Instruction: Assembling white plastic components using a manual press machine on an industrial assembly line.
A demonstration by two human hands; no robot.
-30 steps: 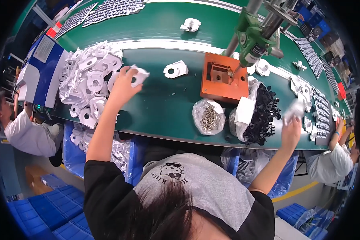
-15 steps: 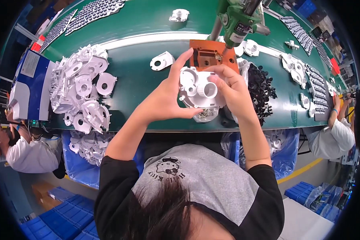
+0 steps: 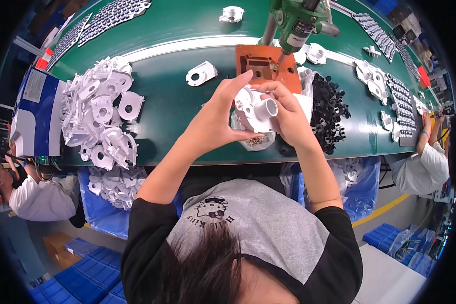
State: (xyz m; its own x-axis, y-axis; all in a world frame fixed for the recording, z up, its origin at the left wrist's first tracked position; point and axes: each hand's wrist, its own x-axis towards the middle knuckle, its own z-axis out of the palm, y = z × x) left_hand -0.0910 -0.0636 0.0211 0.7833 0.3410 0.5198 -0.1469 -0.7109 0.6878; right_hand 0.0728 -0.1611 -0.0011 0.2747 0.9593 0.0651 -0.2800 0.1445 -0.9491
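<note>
Between my two hands is a white plastic housing with a round ribbed collar [image 3: 265, 109], tilted so that the collar points to the right. My left hand [image 3: 217, 115] spans its left side, thumb below and fingers above. My right hand [image 3: 292, 117] grips the right side, the fingers curled at its upper edge. Directly beneath the housing sits a clear bag of small metal screws [image 3: 258, 143], partly covered. Just beyond my hands stands an orange fixture [image 3: 244, 55], under the tip of a green screwdriving machine [image 3: 293, 26].
A heap of white plastic parts [image 3: 102, 109] lies to the left beside a blue-and-white box [image 3: 35, 114]. Black clips [image 3: 329, 114] are piled on the right. One loose white part [image 3: 201, 74] rests left of the fixture. Blue-lined bins [image 3: 104, 215] stand below the bench edge; co-workers sit at both sides.
The housing has turned in my hands, its collar swinging from facing up toward the right. My left fingers have come closer around it.
</note>
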